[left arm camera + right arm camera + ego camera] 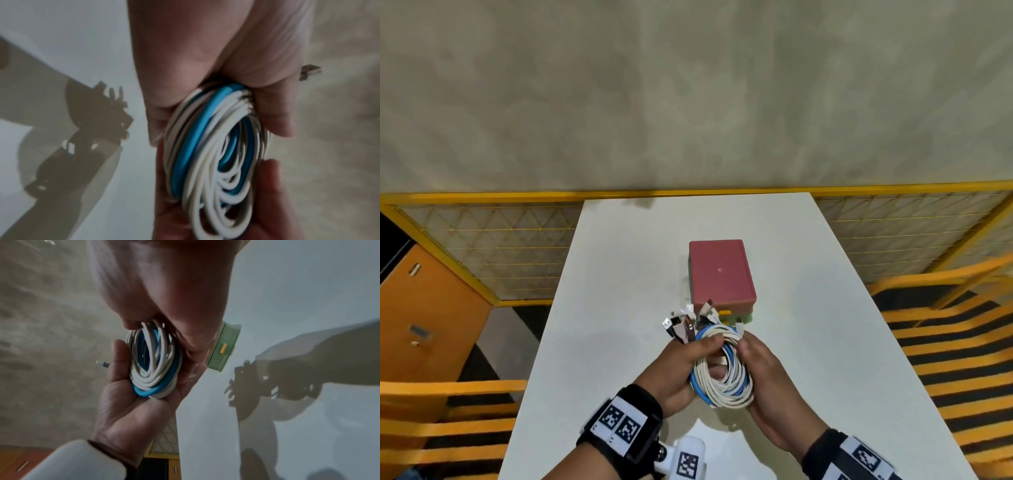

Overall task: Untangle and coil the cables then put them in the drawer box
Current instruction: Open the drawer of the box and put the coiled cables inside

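Note:
A coil of white and blue cables (726, 377) is held just above the white table (619, 274), in front of the drawer box (719, 270). The box has a pink top, a green lower drawer (224, 345) and a yellow handle. My left hand (705, 358) grips the coil's left side, thumb over the top. My right hand (748, 363) holds its right side, thumb on the loops and fingers beneath. Several cable plugs (683, 325) stick up from the coil toward the box. In both wrist views the coil (216, 154) (154, 365) sits squeezed between the two hands.
Orange slatted chairs stand on the left (448, 418) and on the right (955, 342) of the table. An orange cabinet (424, 308) is at the far left, and a yellow mesh fence (493, 246) runs behind the table.

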